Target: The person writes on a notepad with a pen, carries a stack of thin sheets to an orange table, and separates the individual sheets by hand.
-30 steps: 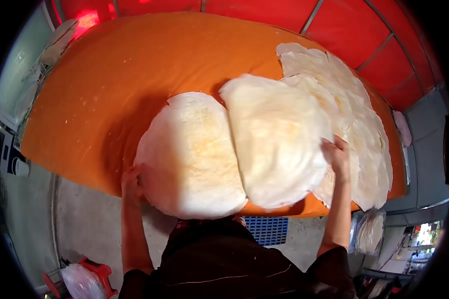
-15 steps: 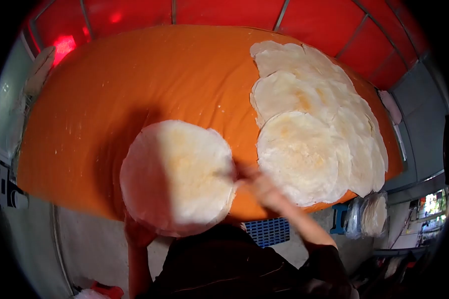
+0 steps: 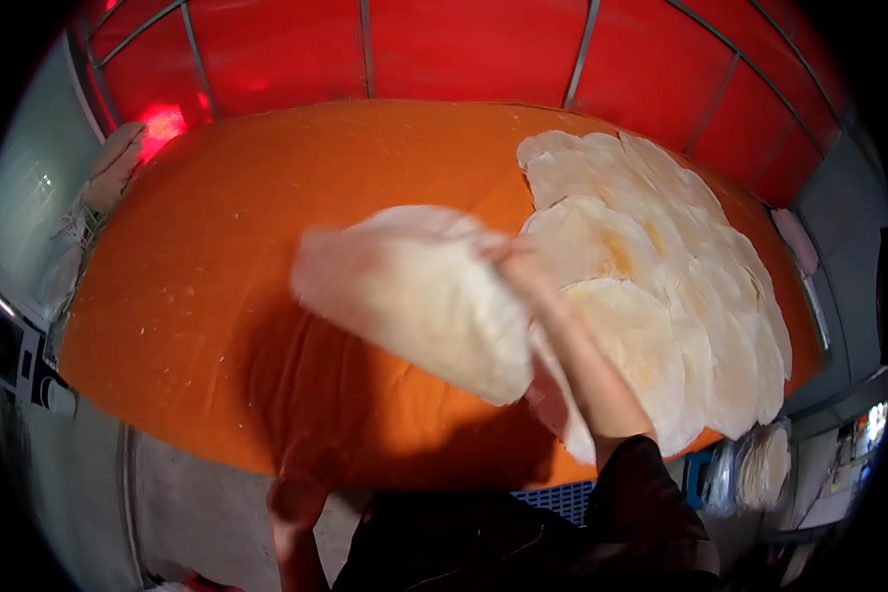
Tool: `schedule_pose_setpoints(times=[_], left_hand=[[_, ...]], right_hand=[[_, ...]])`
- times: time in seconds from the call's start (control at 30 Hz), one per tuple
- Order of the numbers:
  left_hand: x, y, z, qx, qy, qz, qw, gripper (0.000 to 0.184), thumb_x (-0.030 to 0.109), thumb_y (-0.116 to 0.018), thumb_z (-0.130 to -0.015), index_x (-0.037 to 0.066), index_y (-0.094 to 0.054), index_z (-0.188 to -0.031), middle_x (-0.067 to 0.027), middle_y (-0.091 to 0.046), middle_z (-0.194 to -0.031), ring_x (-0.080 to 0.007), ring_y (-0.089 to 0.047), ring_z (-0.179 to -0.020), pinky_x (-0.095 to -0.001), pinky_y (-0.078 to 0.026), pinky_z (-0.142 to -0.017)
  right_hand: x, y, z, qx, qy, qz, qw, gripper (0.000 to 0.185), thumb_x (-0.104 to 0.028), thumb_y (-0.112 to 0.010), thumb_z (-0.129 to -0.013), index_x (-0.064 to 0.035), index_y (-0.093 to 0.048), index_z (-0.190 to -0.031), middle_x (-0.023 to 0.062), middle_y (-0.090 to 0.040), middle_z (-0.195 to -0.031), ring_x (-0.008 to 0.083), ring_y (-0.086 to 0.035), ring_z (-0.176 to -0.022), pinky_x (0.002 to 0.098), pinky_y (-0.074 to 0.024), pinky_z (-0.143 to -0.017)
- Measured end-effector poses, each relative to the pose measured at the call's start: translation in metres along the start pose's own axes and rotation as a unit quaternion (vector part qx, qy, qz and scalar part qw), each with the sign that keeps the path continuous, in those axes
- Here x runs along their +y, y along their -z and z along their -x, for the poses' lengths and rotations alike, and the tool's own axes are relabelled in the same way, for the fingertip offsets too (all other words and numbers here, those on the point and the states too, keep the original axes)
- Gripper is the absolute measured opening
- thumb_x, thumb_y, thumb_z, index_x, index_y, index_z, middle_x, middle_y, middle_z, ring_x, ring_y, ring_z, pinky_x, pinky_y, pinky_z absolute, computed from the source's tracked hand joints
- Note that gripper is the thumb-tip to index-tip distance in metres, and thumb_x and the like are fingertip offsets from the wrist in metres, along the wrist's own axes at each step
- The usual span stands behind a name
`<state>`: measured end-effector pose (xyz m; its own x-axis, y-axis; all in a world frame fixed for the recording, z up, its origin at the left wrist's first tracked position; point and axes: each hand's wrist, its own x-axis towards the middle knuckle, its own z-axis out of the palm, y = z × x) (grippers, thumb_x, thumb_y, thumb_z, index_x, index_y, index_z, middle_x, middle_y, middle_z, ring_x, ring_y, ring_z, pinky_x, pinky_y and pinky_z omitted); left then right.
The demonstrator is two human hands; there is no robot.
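Note:
My right hand [image 3: 508, 255] is closed on the edge of a thin, round, pale flatbread [image 3: 419, 291]. The flatbread hangs in the air above the orange cloth, folded over and blurred by motion, with a flap trailing below my right forearm. Down at the front edge of the table, my left hand [image 3: 298, 496] is in shadow and apart from the flatbread. Its fingers are too dark to make out. To the right, several similar flatbreads [image 3: 627, 331] lie overlapping on the cloth.
An orange cloth [image 3: 207, 237] covers the large table. Red panels with metal bars [image 3: 474, 49] stand behind it. A blue plastic crate [image 3: 562, 501] sits below the front edge. At lower right is a bagged stack of pale rounds [image 3: 763, 469]. A grey-white device [image 3: 15, 345] stands at left.
The flatbread has been lifted off the cloth at the front and swung up and to the right by my right hand. My left hand has come away from it. The view has tilted slightly.

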<state>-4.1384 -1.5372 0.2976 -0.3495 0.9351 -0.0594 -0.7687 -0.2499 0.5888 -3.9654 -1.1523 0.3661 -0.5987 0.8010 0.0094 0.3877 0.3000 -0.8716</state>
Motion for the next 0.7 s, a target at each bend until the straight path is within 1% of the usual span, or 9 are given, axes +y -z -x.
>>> schedule_pose_setpoints(times=[0.07,0.2,0.33,0.4,0.5,0.57,0.6,0.67,0.7], left_hand=[[-0.008,0.005,0.012,0.106,0.016,0.020,0.994,0.061,0.034,-0.045,-0.082,0.009,-0.023,-0.134,-0.0198,-0.034,-0.130,-0.0384,-0.036,-0.116,-0.0524,-0.029,-0.094],[-0.022,0.004,0.016,0.167,0.048,-0.041,0.984,0.050,0.030,-0.043,-0.084,0.006,-0.035,-0.126,-0.0167,-0.046,-0.122,-0.0346,-0.047,-0.106,-0.0494,-0.037,-0.087],[-0.040,-0.021,0.002,0.220,0.072,-0.109,0.967,0.043,0.023,-0.047,-0.082,0.004,-0.040,-0.121,-0.0177,-0.051,-0.115,-0.0319,-0.053,-0.098,-0.0440,-0.042,-0.083],[-0.045,-0.041,-0.008,0.166,0.061,-0.128,0.976,0.044,0.016,-0.047,-0.081,0.002,-0.038,-0.123,-0.0197,-0.049,-0.116,-0.0335,-0.053,-0.098,-0.0434,-0.041,-0.084],[-0.052,-0.080,-0.029,0.053,0.043,-0.168,0.983,0.045,0.008,-0.046,-0.082,0.001,-0.036,-0.125,-0.0209,-0.047,-0.117,-0.0349,-0.049,-0.104,-0.0439,-0.041,-0.087],[-0.056,-0.133,-0.049,-0.005,0.078,-0.262,0.962,0.048,0.010,-0.053,-0.081,0.003,-0.036,-0.126,-0.0140,-0.048,-0.117,-0.0220,-0.048,-0.104,-0.0344,-0.040,-0.087],[-0.047,-0.177,-0.065,-0.049,0.141,-0.328,0.933,0.049,0.008,-0.057,-0.081,0.003,-0.037,-0.125,-0.0080,-0.050,-0.115,-0.0149,-0.050,-0.099,-0.0281,-0.041,-0.084],[-0.100,-0.185,-0.085,-0.230,0.030,-0.292,0.928,0.049,0.016,-0.056,-0.083,0.001,-0.034,-0.125,-0.0088,-0.049,-0.115,-0.0160,-0.049,-0.100,-0.0284,-0.041,-0.084],[-0.099,-0.207,-0.095,-0.320,0.011,-0.326,0.890,0.048,0.019,-0.055,-0.082,-0.002,-0.037,-0.121,-0.0089,-0.047,-0.117,-0.0165,-0.047,-0.103,-0.0308,-0.041,-0.084]], right_hand=[[-0.009,0.073,-0.014,0.120,-0.106,0.159,0.974,0.018,-0.015,-0.048,-0.083,-0.0036,-0.055,-0.095,0.0041,-0.057,-0.079,0.0118,-0.051,-0.058,0.0274,-0.0420,-0.050],[0.096,0.173,-0.036,0.252,0.044,-0.231,0.939,0.009,-0.005,-0.051,-0.080,-0.0018,-0.058,-0.084,-0.0017,-0.055,-0.067,0.0083,-0.049,-0.055,0.0222,-0.0388,-0.048],[0.215,0.233,-0.043,0.302,-0.081,0.118,0.943,0.012,-0.016,-0.055,-0.077,-0.0043,-0.058,-0.080,0.0030,-0.055,-0.062,0.0134,-0.054,-0.054,0.0260,-0.0425,-0.047],[0.249,0.230,-0.053,0.412,0.021,0.425,0.806,0.015,-0.018,-0.056,-0.075,-0.0035,-0.057,-0.078,0.0088,-0.058,-0.063,0.0166,-0.057,-0.053,0.0297,-0.0436,-0.045],[0.221,0.189,-0.083,0.119,-0.108,0.318,0.934,0.018,-0.021,-0.060,-0.070,-0.0027,-0.061,-0.073,0.0189,-0.060,-0.068,0.0275,-0.061,-0.062,0.0363,-0.0465,-0.055],[0.140,0.116,-0.068,0.080,0.047,0.185,0.978,0.023,-0.020,-0.055,-0.078,-0.0002,-0.060,-0.068,0.0119,-0.061,-0.065,0.0230,-0.057,-0.057,0.0339,-0.0458,-0.052],[0.151,0.074,-0.078,0.027,0.129,-0.076,0.988,0.022,-0.013,-0.051,-0.082,-0.0011,-0.059,-0.065,0.0065,-0.059,-0.064,0.0185,-0.054,-0.056,0.0293,-0.0447,-0.051],[0.205,0.013,-0.125,-0.205,0.109,0.023,0.972,0.011,-0.011,-0.053,-0.078,-0.0017,-0.058,-0.078,0.0094,-0.059,-0.070,0.0193,-0.055,-0.060,0.0307,-0.0461,-0.055],[0.169,-0.003,-0.104,-0.223,0.154,0.318,0.908,0.018,-0.013,-0.056,-0.075,-0.0019,-0.060,-0.089,0.0138,-0.062,-0.077,0.0214,-0.058,-0.064,0.0325,-0.0477,-0.060]])
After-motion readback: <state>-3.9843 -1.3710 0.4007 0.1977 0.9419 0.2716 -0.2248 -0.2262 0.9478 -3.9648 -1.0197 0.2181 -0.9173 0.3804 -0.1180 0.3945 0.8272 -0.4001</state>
